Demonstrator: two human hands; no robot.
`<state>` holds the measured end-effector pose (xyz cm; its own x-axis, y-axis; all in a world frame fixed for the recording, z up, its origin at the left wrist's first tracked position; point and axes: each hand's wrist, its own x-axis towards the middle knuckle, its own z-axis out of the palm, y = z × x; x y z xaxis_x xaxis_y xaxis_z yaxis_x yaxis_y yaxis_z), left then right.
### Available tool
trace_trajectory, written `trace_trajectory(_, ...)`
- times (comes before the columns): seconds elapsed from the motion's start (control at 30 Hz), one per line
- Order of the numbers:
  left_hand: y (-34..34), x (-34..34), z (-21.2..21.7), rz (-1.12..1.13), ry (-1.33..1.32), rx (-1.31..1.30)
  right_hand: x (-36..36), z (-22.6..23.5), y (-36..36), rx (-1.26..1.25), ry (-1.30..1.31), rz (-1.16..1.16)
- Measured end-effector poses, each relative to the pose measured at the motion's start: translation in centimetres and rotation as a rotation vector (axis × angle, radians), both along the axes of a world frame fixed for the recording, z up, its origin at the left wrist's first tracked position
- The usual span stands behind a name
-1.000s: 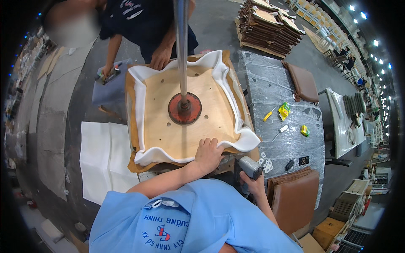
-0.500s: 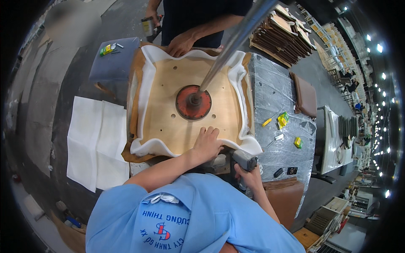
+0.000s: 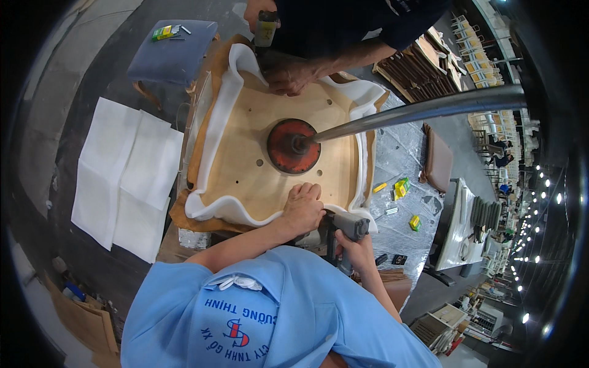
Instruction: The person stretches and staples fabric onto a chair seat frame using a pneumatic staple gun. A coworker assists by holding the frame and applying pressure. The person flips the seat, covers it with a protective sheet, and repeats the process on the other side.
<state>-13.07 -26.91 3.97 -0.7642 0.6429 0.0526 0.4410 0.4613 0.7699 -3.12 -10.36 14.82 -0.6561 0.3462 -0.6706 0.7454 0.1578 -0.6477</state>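
A plywood seat panel lies face up, ringed by wavy white padding and a brown cover showing outside it. At its near edge my left hand is closed, knuckles up, over the edge of cover and padding; its fingertips are partly hidden. Just right of it, my right hand grips a grey staple gun, its nose close to the near edge beside my left hand. A round red press disc on a metal rod sits on the panel's middle.
Across the panel, a co-worker's hand is at the far edge; their other hand holds another staple gun. White sheets lie left, below a blue stool. On the plastic-covered table are small yellow-green boxes and a brown cushion.
The view has swung, so the panel looks tilted and the rod points farther right. The co-worker leans in, with their hand farther over the far edge. My staple gun is closer to my left hand.
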Motion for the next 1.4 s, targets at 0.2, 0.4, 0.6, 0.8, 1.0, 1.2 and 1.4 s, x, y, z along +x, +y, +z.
trace_trajectory(0.2, 0.3, -0.1, -0.2, 0.017, 0.01, 0.018, -1.9, 0.2, 0.1, 0.071, -0.092, 0.08)
trace_trajectory(0.4, -0.2, 0.0, 0.2, -0.054, 0.051, -0.031, -2.7, 0.0, 0.1, 0.115, -0.051, 0.127)
trace_trajectory(0.6, -0.1, 0.1, 0.3, 0.03, -0.009, 0.028, -2.5, 0.1, 0.2, 0.123, -0.051, 0.149)
trace_trajectory(0.8, 0.2, 0.0, -0.1, 0.048, -0.007, 0.057, -2.1, 0.2, 0.2, 0.063, 0.042, 0.17)
trace_trajectory(1.0, 0.3, 0.1, -0.2, 0.066, -0.006, 0.061, -2.9, 0.1, 0.0, 0.059, 0.01, 0.158)
trace_trajectory(1.2, 0.4, 0.1, 0.0, 0.086, -0.028, 0.048, -3.6, 0.5, -0.1, 0.102, -0.027, 0.225)
trace_trajectory(1.4, 1.0, 0.4, -0.3, 0.099, 0.014, -0.029, -3.6, 0.0, 0.3, 0.133, -0.024, 0.238)
